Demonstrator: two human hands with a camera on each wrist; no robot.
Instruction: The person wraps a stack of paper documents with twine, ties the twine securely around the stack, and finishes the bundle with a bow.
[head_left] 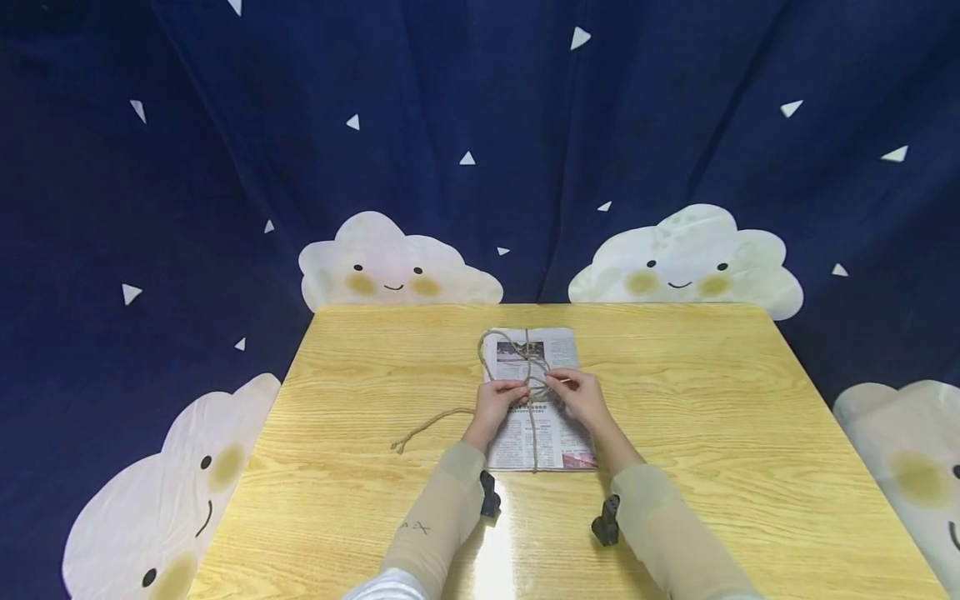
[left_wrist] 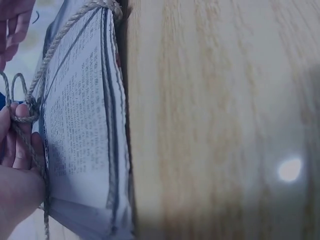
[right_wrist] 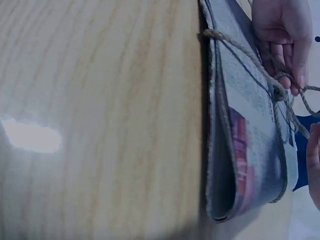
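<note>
A stack of folded newspapers point(head_left: 510, 442) lies flat on the wooden table. Jute rope point(head_left: 535, 442) runs around it lengthwise and crosswise, meeting at a knot point(left_wrist: 31, 107) on top. My left hand point(head_left: 497, 407) rests over the stack's left part and pinches the rope beside the knot, where a small loop stands up. At the knot's other side, my right hand point(head_left: 581, 398) pinches a strand of rope between thumb and fingertips. Only part of this right hand point(right_wrist: 314, 165) shows at the edge of the right wrist view. One rope loop curves over the stack's upper left.
A frayed rope end point(head_left: 420, 427) trails onto the table left of the stack. The wooden table point(head_left: 750, 433) extends on both sides. Behind it hangs a dark blue curtain point(head_left: 420, 67) with white clouds and triangles. Black cameras are strapped at both wrists.
</note>
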